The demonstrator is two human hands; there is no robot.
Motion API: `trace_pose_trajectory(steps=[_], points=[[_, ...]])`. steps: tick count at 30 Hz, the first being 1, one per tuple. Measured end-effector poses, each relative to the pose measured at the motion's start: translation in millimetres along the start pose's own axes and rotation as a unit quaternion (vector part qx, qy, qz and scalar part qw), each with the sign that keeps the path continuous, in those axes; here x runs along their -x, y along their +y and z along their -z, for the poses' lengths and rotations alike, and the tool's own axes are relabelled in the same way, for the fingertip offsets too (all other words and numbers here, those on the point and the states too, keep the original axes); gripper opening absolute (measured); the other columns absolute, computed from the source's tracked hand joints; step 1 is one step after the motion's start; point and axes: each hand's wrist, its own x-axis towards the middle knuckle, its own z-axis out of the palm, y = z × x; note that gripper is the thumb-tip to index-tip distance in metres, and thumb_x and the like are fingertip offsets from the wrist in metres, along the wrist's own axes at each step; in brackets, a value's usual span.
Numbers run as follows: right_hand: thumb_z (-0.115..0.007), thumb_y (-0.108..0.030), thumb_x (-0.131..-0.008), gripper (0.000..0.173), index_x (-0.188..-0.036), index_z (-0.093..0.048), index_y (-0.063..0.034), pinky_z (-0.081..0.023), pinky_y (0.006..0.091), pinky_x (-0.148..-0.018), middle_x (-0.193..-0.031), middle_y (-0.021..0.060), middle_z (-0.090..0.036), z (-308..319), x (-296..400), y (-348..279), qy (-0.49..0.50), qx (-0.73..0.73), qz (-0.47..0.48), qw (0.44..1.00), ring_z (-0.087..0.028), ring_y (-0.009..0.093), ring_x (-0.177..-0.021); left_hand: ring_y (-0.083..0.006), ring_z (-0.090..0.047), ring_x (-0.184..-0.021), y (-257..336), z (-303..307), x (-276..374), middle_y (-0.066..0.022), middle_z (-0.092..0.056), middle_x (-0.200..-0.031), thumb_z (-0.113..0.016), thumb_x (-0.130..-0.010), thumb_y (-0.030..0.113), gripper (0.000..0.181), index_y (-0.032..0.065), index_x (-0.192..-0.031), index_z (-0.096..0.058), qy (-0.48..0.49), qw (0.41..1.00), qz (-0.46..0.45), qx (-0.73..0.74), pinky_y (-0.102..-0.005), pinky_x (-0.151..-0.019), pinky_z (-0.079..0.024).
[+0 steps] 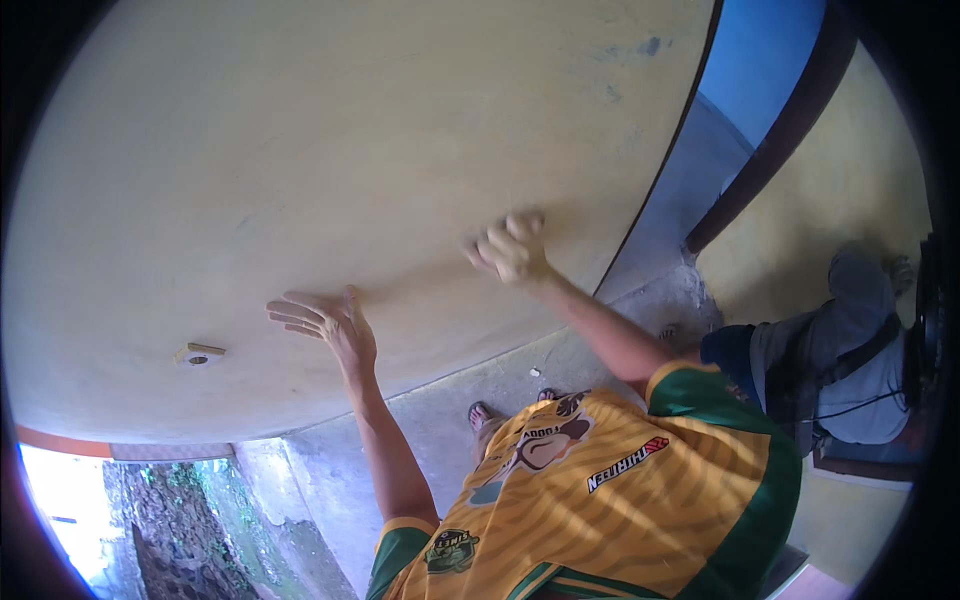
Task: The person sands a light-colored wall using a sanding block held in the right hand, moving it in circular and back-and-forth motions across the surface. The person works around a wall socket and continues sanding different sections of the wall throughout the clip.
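A broad, pale yellow painted wall (pixel 315 150) stands before me, with faint grey smudges and darker marks on its upper right. My left hand (pixel 326 322) is at the wall, its fingers spread and its thumb raised; whether the palm presses on the surface I cannot tell. Farther right, my right hand (pixel 510 249) is up by the same wall with its fingers curled. Motion blurs it, and whatever may lie inside the curl is hidden. Left of my left hand, a small cream electrical fitting (pixel 199 355) with a dark round hole juts from the wall.
A concrete floor (pixel 450 390) runs along the wall's foot, with a small white scrap (pixel 535 372) on it. To the right are a dark door frame (pixel 780 142) and another person (pixel 817 360) in grey close by. A tree trunk (pixel 176 525) stands outside at lower left.
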Motion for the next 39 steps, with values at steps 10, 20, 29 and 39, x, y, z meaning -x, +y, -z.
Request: trace_pose_trajectory(steps=[10, 20, 29, 39], points=[[-0.083, -0.016, -0.071, 0.037, -0.059, -0.049, -0.0164, -0.029, 0.0415, -0.066, -0.067, 0.0025, -0.044, 6, -136, 35, 0.136, -0.005, -0.084, 0.987, -0.043, 0.026, -0.069, -0.0486, 0.029, -0.147, -9, -5, -2, -0.0308, 0.028, -0.159, -0.040, -0.106, 0.050, 0.092, 0.0010, -0.157, 0.019, 0.040, 0.999, -0.031, -0.006, -0.0653, -0.115, 0.015], [-0.083, -0.020, -0.070, 0.033, -0.061, -0.051, -0.0162, -0.036, 0.0429, -0.072, -0.073, 0.0020, -0.051, -15, 28, -40, -0.029, 0.007, -0.049, 0.998, -0.047, 0.026, -0.074, -0.0534, 0.014, -0.149, -47, 5, -20, -0.0325, 0.013, -0.163, -0.035, -0.107, 0.044, 0.079, 0.0016, -0.161, 0.004, 0.116, 0.988, -0.084, -0.055, -0.0685, -0.116, 0.008], [-0.081, -0.016, -0.075, 0.039, -0.057, -0.047, -0.0133, -0.031, 0.0401, -0.064, -0.068, 0.0018, -0.048, -2, -204, 14, 0.182, 0.061, -0.080, 0.978, -0.047, 0.025, -0.067, -0.0452, 0.006, -0.153, -85, 66, -84, -0.0277, 0.005, -0.166, -0.026, -0.107, 0.043, 0.074, -0.0011, -0.160, 0.000, 0.254, 0.957, -0.062, -0.123, -0.0620, -0.121, 0.001], [-0.067, -0.014, -0.089, 0.028, -0.067, -0.052, -0.0054, -0.036, 0.0478, -0.071, -0.075, 0.0110, -0.050, -46, -51, -89, 0.078, 0.054, -0.151, 0.984, -0.048, 0.033, -0.077, -0.0481, 0.004, -0.153, -126, 58, -75, -0.0275, 0.004, -0.166, -0.027, -0.108, 0.040, 0.071, -0.0025, -0.160, -0.005, 0.268, 0.942, -0.157, -0.130, -0.0632, -0.121, -0.003]])
